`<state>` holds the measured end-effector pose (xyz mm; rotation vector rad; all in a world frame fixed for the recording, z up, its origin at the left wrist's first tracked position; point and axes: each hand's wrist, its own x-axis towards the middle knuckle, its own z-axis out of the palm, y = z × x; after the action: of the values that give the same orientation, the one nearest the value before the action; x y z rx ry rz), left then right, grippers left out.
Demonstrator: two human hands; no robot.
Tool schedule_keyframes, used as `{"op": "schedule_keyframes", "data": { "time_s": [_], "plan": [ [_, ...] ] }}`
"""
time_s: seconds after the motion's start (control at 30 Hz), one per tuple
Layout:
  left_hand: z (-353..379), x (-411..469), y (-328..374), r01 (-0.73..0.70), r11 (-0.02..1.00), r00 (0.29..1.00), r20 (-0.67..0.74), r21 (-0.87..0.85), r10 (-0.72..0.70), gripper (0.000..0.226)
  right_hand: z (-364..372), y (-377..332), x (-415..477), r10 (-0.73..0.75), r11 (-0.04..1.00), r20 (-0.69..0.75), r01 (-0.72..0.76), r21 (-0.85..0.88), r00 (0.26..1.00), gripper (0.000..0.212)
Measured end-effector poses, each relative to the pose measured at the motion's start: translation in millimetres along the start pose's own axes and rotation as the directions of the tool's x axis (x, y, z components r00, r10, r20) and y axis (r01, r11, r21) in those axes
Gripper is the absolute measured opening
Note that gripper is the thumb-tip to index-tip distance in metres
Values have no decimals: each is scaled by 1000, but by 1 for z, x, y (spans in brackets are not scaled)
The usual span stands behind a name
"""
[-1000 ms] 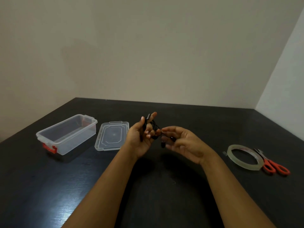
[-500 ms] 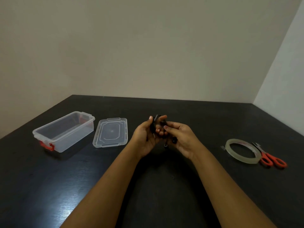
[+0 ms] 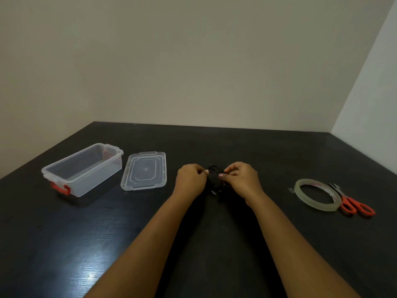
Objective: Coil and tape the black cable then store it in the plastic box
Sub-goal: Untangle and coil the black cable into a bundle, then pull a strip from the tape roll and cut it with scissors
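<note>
– where is the cable?
– mid-worktop: the bundled black cable (image 3: pixel 214 179) sits pinched between the left hand (image 3: pixel 190 179) and right hand (image 3: pixel 241 179), each grip clamped on it.
– and the box?
– the open box (image 3: pixel 82 168) stands toward the left edge, lid (image 3: pixel 144 171) beside it; tape (image 3: pixel 315 194) and scissors (image 3: pixel 352 204) lie toward the right edge.

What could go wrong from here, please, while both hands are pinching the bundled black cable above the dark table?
1. The black cable bundle is pinched between the left hand and right hand; reaching for the clear tape roll frees one hand, so the coil may spring loose.
2. The orange-handled scissors lie against the tape roll and could get dragged along.
3. The black cable against the dark table makes stray ends easy to miss.
</note>
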<state>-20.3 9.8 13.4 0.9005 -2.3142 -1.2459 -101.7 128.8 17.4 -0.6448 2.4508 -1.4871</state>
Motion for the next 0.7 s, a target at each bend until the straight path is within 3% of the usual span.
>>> {"op": "schedule_keyframes", "data": {
  "time_s": [0.1,0.2,0.33,0.5,0.7],
  "plan": [
    [-2,0,-2,-41,987,998,-32,155,47,28,2,-1,-1,-44,997,-29,42,-64,999,11],
    [-3,0,-3,-38,987,997,-54,155,47,30,3,-3,-1,-66,991,-54,59,-123,996,7],
    [-1,-4,-1,-107,986,983,-138,126,124,25,3,-1,1,-91,983,-96,74,-166,991,22],
    [0,-12,5,-281,945,900,-296,166,320,17,-1,4,5,-103,988,-191,78,-133,976,25],
    [7,-36,14,-536,788,777,-190,302,600,14,-12,13,-9,-99,989,-346,55,-135,933,20]
  ]
}}
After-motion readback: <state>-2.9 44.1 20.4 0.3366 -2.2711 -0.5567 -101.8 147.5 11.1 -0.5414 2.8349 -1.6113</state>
